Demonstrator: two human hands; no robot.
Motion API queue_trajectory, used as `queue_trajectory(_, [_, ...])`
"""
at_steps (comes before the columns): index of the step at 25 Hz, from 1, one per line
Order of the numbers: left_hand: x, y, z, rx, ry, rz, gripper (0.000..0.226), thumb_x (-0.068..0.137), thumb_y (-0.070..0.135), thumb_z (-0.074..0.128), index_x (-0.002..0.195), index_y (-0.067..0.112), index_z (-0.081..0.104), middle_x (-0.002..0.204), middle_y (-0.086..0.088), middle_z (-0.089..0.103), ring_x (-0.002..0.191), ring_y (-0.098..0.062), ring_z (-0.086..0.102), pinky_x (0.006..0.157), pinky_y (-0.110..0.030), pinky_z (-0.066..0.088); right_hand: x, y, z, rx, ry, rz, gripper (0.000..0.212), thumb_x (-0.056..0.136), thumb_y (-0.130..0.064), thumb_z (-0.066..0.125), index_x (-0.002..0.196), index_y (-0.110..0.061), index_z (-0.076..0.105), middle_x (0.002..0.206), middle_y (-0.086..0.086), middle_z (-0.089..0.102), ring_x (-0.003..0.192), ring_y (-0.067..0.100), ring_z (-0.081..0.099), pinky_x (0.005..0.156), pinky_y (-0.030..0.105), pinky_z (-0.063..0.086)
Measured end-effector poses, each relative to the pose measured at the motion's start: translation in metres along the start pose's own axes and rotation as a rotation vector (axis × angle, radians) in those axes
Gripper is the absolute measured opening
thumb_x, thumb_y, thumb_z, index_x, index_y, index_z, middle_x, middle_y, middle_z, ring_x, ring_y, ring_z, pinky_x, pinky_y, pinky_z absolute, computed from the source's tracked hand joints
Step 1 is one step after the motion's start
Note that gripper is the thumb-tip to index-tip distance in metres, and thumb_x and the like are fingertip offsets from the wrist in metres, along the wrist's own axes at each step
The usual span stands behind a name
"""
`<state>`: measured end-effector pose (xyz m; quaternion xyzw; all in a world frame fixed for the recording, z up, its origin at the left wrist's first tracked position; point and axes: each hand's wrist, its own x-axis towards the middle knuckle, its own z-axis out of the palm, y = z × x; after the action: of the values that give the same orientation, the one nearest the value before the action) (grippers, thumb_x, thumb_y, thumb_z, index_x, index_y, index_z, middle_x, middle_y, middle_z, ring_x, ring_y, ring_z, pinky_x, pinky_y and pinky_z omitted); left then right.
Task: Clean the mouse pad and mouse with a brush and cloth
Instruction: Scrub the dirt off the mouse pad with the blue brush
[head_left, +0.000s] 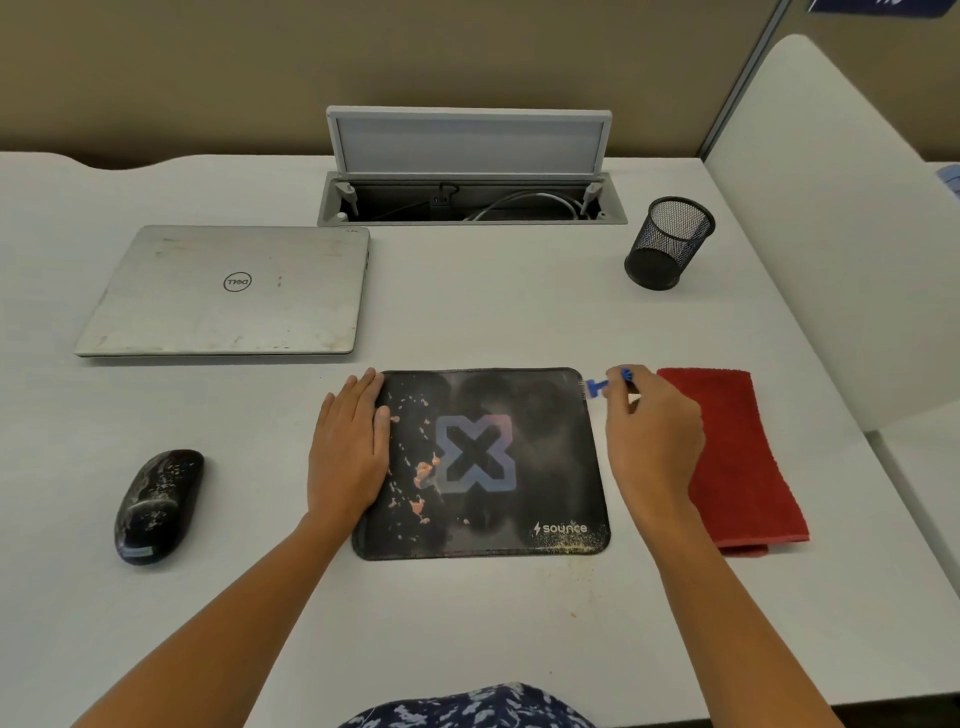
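Head view, brush (597, 387) pointing left, lengthwise sideways

An office workstation: a white desk (467, 312) with a pale side partition panel (831, 234), a grey flip-up cable hatch (467, 143), a closed silver Dell laptop (228, 291) and a black wire-mesh pen cup (667, 241)

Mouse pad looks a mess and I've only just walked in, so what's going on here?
A person is cleaning at a desk. Their left hand lies flat on the left edge of the mouse pad, pressing it down, while the right hand holds a small blue brush at the pad's far right corner. Orange crumbs and pale specks lie on the pad. The red cloth lies beside the pad on the right, and the speckled mouse sits apart on the left.
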<state>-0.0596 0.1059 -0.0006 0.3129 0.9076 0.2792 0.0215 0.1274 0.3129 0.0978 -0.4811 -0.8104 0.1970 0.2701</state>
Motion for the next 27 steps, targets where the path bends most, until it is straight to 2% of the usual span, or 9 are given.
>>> queue_trajectory(4, [0.000, 0.001, -0.001, -0.004, -0.006, -0.005, 0.053, 0.100, 0.039, 0.021, 0.148, 0.020, 0.033, 0.154, 0.002, 0.034, 0.145, -0.014, 0.023, 0.121, -0.034, 0.009, -0.001, -0.010, 0.011, 0.190, -0.317, 0.017, 0.021, 0.095, -0.029, 0.054, 0.102, -0.016, 0.070, 0.087, 0.003, 0.071, 0.067, 0.014, 0.059, 0.058, 0.024, 0.047])
queue_trajectory(6, [0.000, 0.003, -0.001, -0.011, -0.004, -0.004, 0.053, 0.100, 0.039, 0.021, 0.147, 0.020, 0.034, 0.154, 0.002, 0.034, 0.144, -0.014, 0.024, 0.121, -0.033, 0.010, 0.005, -0.003, 0.008, -0.097, -0.119, -0.012, 0.023, 0.097, -0.026, 0.051, 0.100, -0.012, 0.068, 0.085, 0.006, 0.069, 0.067, 0.019, 0.056, 0.056, 0.029, 0.040])
queue_trajectory(8, [0.000, 0.003, -0.002, -0.009, 0.002, -0.002, 0.052, 0.100, 0.038, 0.022, 0.147, 0.020, 0.035, 0.153, 0.002, 0.035, 0.144, -0.014, 0.024, 0.121, -0.034, 0.010, 0.009, 0.000, 0.002, -0.118, 0.005, -0.015, 0.022, 0.097, -0.024, 0.051, 0.101, -0.010, 0.068, 0.084, 0.007, 0.069, 0.067, 0.020, 0.058, 0.057, 0.027, 0.038])
queue_trajectory(12, [0.000, 0.002, -0.001, -0.006, 0.002, -0.004, 0.053, 0.100, 0.039, 0.021, 0.147, 0.020, 0.035, 0.153, 0.002, 0.035, 0.144, -0.015, 0.025, 0.121, -0.034, 0.011, 0.008, -0.005, 0.007, 0.234, -0.337, -0.005, 0.020, 0.095, -0.028, 0.055, 0.101, -0.017, 0.071, 0.083, 0.000, 0.070, 0.063, 0.009, 0.057, 0.056, 0.017, 0.044])
queue_trajectory(15, [-0.001, 0.003, -0.002, -0.003, 0.002, -0.003, 0.053, 0.100, 0.039, 0.021, 0.147, 0.020, 0.035, 0.153, 0.002, 0.035, 0.144, -0.015, 0.025, 0.121, -0.034, 0.010, 0.010, -0.002, 0.008, -0.078, -0.091, 0.007, 0.022, 0.097, -0.025, 0.051, 0.102, -0.012, 0.069, 0.088, 0.006, 0.069, 0.070, 0.017, 0.058, 0.060, 0.028, 0.043])
queue_trajectory(17, [0.000, 0.002, -0.002, 0.000, 0.004, -0.004, 0.053, 0.100, 0.039, 0.021, 0.147, 0.020, 0.035, 0.153, 0.002, 0.035, 0.144, -0.015, 0.026, 0.121, -0.034, 0.010, 0.007, -0.007, 0.012, -0.065, 0.015, -0.014, 0.022, 0.097, -0.024, 0.051, 0.100, -0.011, 0.069, 0.087, 0.006, 0.069, 0.071, 0.018, 0.059, 0.060, 0.028, 0.042])
queue_trajectory(23, [0.000, 0.003, -0.002, -0.009, -0.002, -0.012, 0.053, 0.099, 0.039, 0.021, 0.147, 0.020, 0.035, 0.153, 0.001, 0.035, 0.144, -0.015, 0.026, 0.121, -0.032, 0.009, -0.013, -0.047, 0.042, 0.337, -0.482, -0.137, 0.020, 0.094, -0.030, 0.057, 0.102, -0.019, 0.071, 0.085, -0.007, 0.069, 0.067, 0.001, 0.058, 0.058, 0.005, 0.043])
queue_trajectory(25, [-0.001, 0.004, -0.003, -0.017, 0.003, -0.005, 0.052, 0.099, 0.038, 0.022, 0.147, 0.019, 0.036, 0.153, 0.001, 0.036, 0.143, -0.015, 0.027, 0.121, -0.032, 0.010, -0.002, -0.040, 0.040, 0.165, -0.400, -0.097, 0.022, 0.096, -0.031, 0.053, 0.098, -0.018, 0.071, 0.085, -0.003, 0.069, 0.068, 0.006, 0.057, 0.055, 0.012, 0.038])
queue_trajectory(27, [-0.001, 0.005, -0.003, -0.020, 0.012, 0.002, 0.051, 0.100, 0.036, 0.024, 0.146, 0.019, 0.037, 0.152, 0.001, 0.037, 0.143, -0.015, 0.028, 0.121, -0.032, 0.011, 0.013, -0.025, 0.029, -0.114, -0.112, -0.031, 0.023, 0.097, -0.026, 0.051, 0.096, -0.013, 0.070, 0.087, 0.005, 0.069, 0.072, 0.019, 0.058, 0.052, 0.023, 0.031])
